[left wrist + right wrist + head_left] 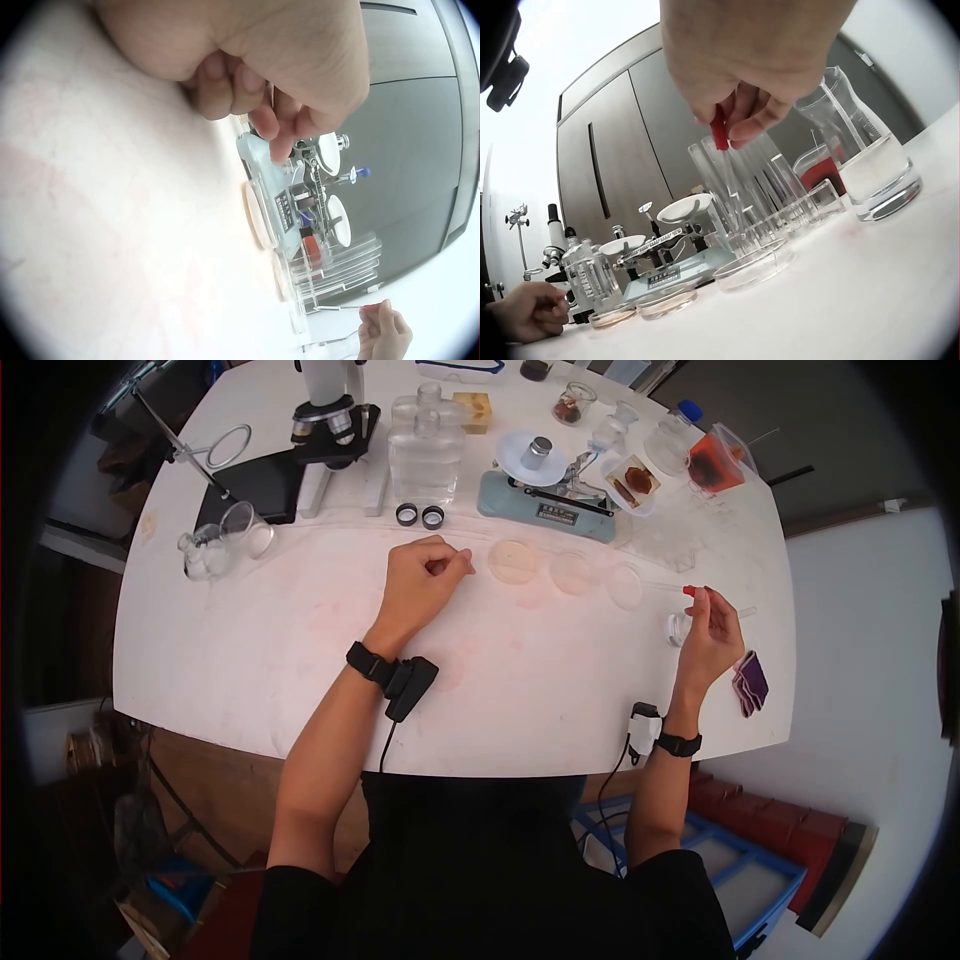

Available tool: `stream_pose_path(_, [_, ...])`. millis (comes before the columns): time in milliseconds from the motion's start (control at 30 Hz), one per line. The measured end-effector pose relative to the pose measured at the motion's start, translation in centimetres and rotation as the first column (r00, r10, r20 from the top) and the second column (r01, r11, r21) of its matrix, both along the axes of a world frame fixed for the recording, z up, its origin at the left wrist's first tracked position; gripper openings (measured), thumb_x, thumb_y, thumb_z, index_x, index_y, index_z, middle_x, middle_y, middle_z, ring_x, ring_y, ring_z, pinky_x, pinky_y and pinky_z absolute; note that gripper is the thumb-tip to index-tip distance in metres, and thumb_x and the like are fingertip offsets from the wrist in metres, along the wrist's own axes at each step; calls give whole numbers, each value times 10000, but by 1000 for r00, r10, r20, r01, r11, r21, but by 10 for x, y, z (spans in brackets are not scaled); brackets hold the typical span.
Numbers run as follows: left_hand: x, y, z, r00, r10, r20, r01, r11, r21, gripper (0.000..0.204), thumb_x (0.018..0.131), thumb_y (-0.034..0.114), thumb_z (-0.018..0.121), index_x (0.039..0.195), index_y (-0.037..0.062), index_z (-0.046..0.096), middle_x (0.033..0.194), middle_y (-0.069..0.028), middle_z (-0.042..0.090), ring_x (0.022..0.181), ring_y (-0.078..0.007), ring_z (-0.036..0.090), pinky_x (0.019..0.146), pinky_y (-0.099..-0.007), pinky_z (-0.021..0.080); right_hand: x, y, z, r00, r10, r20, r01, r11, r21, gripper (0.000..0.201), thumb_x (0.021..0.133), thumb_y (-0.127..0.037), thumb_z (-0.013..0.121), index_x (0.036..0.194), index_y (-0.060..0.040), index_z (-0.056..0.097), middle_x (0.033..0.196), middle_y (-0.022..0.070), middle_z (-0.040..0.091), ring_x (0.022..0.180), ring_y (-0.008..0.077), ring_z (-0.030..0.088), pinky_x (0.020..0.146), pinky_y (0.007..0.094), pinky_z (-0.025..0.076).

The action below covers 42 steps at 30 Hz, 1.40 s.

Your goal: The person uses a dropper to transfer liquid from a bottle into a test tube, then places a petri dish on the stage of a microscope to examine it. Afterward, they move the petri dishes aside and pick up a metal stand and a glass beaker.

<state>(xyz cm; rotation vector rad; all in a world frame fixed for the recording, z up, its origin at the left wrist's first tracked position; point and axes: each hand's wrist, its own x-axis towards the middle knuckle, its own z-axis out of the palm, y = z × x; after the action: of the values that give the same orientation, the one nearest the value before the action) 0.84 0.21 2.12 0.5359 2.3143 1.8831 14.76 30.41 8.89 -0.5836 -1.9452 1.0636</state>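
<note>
The right hand pinches the red bulb of a clear dropper between thumb and fingers. In the right wrist view, the dropper's tube slants down from the red bulb over the nearest clear dish; whether its tip touches the dish is unclear. Two more round dishes, the middle one and the left one, lie in a row and look faintly orange. Left of them the left hand rests at the table, fingers loosely curled, holding nothing. A glass beaker of clear liquid stands beside the right hand.
Behind the dishes stand a green balance, clear bottles with two black caps in front, and a microscope. A test tube rack is behind the right dish. A folded purple cloth lies at the right, glassware at the left.
</note>
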Motion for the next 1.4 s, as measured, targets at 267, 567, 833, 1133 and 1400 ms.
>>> stream_pose_path(267, [0,2,3,1000,18,-1,-18,999,26,167,824,94,677,709,-26,695,574,-18,443,529,-88,334,497,-284,277,-4,-2,1,1000,14,16,-14,1000,13,172,893,-78,686,976,69,656,884,118,705,765,125,647,680,237,513])
stream_pose_path(567, [-1,2,-2,1000,23,-9,-23,999,35,167,821,97,678,708,-24,698,575,-17,457,525,-84,340,492,-283,278,-4,0,-8,999,29,22,-30,999,21,160,896,-77,682,971,63,667,862,104,706,740,113,630,679,237,502])
stream_pose_path(833, [0,0,0,1000,-7,25,8,1000,-17,193,863,98,650,714,-13,701,618,3,494,582,-69,383,526,-262,292,-4,-3,-11,997,66,45,-69,995,66,121,886,-47,682,940,61,688,827,87,697,695,102,600,671,233,490])
stream_pose_path(1133, [-1,-1,-1,1000,-5,12,5,1000,-19,187,860,97,651,716,-12,702,622,-2,508,579,-73,398,526,-261,300,4,-1,8,999,-38,-30,40,996,75,166,885,-71,693,972,67,663,844,94,702,704,93,610,654,214,492])
stream_pose_path(1400, [0,2,-1,999,24,-34,-23,999,36,163,817,91,680,708,-29,688,576,-25,461,525,-88,345,495,-281,283,23,12,47,982,-155,-107,172,969,175,171,894,-74,680,985,69,658,862,120,715,669,96,596,639,210,495])
